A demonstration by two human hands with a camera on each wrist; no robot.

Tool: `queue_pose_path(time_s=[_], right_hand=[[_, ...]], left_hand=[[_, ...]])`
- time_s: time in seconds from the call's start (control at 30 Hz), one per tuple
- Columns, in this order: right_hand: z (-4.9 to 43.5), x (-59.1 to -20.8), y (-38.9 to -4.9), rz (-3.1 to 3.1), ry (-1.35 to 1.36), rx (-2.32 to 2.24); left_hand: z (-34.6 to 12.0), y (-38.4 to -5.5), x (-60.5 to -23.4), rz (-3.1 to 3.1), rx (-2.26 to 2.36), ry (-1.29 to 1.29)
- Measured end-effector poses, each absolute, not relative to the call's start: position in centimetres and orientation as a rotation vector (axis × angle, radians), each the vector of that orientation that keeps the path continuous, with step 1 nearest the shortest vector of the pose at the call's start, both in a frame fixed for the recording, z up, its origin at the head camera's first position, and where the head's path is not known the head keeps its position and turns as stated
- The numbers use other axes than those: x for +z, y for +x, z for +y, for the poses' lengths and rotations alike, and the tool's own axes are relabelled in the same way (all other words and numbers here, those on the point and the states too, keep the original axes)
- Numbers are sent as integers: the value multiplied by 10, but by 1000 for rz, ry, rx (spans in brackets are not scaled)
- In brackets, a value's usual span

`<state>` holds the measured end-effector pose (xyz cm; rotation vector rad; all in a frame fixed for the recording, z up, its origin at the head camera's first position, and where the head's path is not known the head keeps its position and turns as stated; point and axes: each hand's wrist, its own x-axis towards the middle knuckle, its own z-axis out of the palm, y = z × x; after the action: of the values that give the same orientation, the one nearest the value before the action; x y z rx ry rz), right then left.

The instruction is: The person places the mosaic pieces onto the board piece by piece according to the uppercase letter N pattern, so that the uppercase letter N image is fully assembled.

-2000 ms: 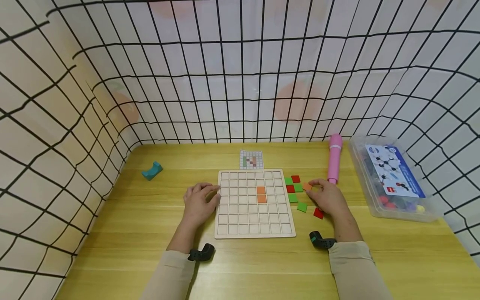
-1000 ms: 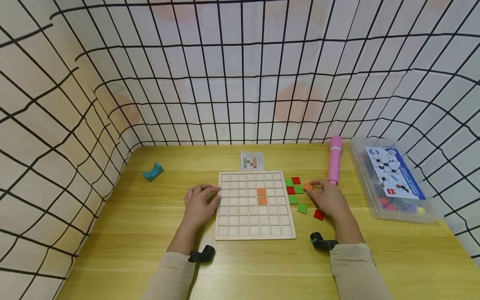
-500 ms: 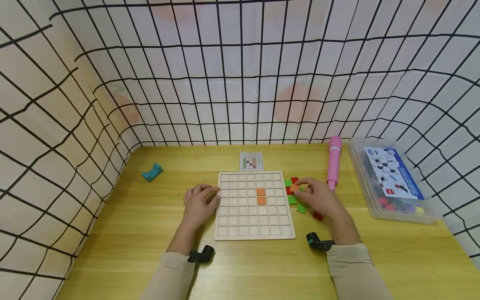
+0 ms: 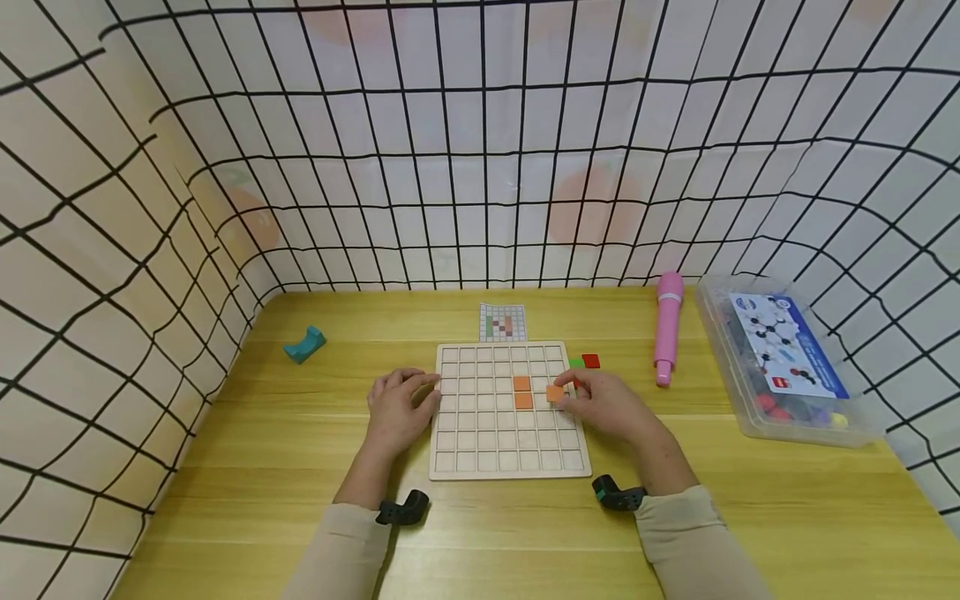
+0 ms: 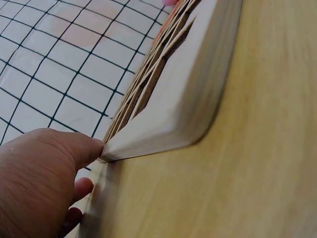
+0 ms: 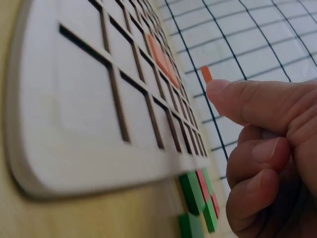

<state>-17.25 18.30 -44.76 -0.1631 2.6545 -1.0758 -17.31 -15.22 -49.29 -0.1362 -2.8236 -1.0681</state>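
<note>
A pale wooden grid board [image 4: 487,442] lies flat between the hands. Two orange tiles [image 4: 522,401] sit in its cells, one behind the other, right of the middle. My right hand [image 4: 611,406] pinches another orange tile [image 4: 554,393] over the board's right side; the right wrist view shows that tile raised above the board's surface. My left hand [image 4: 397,412] rests at the board's left edge, the thumb touching it in the left wrist view, fingers loosely bent. Red and green tiles [image 6: 192,192] lie beside the board's right edge, mostly hidden under my right hand in the head view.
A small card with a coloured grid pattern [image 4: 503,323] lies behind the board. A teal curved block [image 4: 304,344] is at the left. A pink microphone-shaped object [image 4: 669,325] and a clear plastic box [image 4: 795,433] with a label stand at the right. Wire mesh encloses the table.
My right hand has taken the orange tile from the loose tiles on the right and moved it left over the board. The left hand has stayed in place.
</note>
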Motion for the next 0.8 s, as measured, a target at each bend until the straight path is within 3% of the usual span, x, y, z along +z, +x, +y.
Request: queue_pose_path(time_s=[0.8], right_hand=[[140, -453, -158, 2723, -331, -807]], left_hand=[[-152, -173, -493, -2812, -1074, -147]])
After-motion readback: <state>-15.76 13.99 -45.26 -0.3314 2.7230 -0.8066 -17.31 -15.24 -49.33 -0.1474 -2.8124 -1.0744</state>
